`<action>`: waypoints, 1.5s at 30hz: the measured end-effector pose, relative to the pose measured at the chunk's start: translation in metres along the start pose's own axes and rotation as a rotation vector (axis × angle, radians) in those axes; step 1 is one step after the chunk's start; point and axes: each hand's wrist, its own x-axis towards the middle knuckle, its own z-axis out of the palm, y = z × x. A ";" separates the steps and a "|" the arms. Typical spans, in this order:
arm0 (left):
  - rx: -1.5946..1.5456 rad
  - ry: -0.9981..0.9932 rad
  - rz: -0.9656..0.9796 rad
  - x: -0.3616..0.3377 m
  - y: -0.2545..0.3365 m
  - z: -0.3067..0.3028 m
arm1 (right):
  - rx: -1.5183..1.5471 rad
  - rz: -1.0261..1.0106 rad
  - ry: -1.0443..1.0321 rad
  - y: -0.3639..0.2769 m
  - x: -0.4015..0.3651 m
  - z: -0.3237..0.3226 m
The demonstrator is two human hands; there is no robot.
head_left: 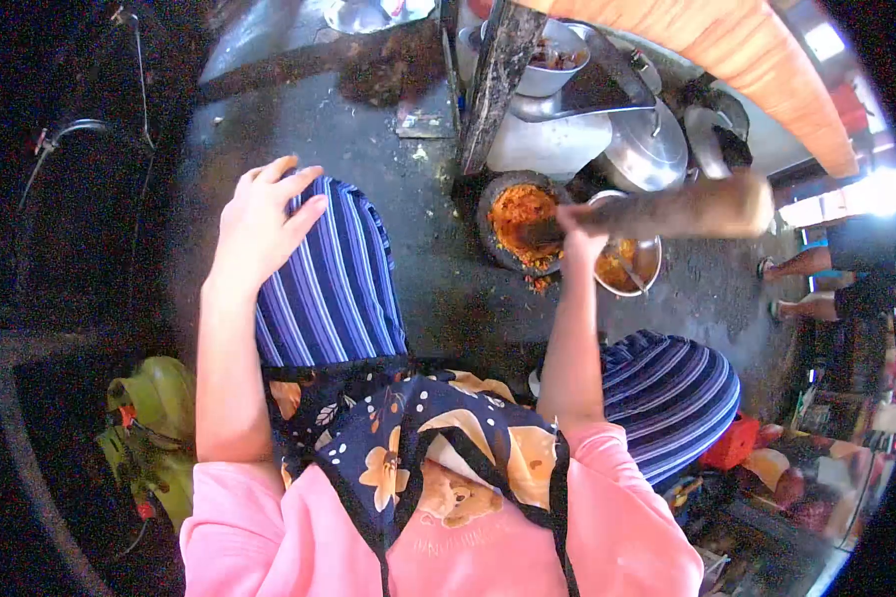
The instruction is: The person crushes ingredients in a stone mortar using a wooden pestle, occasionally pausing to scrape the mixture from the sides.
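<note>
My right hand [581, 231] is closed round a thick wooden pestle [667, 207], which lies slantwise with its narrow end in a dark stone mortar [492, 237]. Orange-red ground paste [524, 214] fills the mortar, and bits of it lie at the rim. Just right of the mortar is a metal bowl [655, 261] with orange food and a spoon in it, partly covered by the pestle. My left hand [262, 214] rests on my knee in striped cloth [334, 279], fingers apart and holding nothing.
A wooden post [498, 85] stands behind the mortar. Beyond it are a lidded pot [647, 144] and a grey bowl [551, 75]. A person's legs [806, 265] show at the far right. A green object [159, 398] is at the left, a red container [732, 443] at the lower right.
</note>
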 end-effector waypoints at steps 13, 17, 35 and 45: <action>0.546 -0.949 -0.299 0.091 0.012 0.063 | 0.143 -0.206 0.020 -0.058 0.002 0.007; 0.481 -1.146 -0.092 0.118 -0.022 0.113 | 0.253 0.027 -0.001 0.032 -0.011 0.002; 0.509 -1.167 -0.088 0.137 -0.038 0.122 | 0.298 -0.040 0.225 -0.066 0.004 -0.012; 0.474 -1.185 -0.179 0.132 -0.023 0.105 | 0.318 0.089 0.277 -0.001 -0.017 -0.016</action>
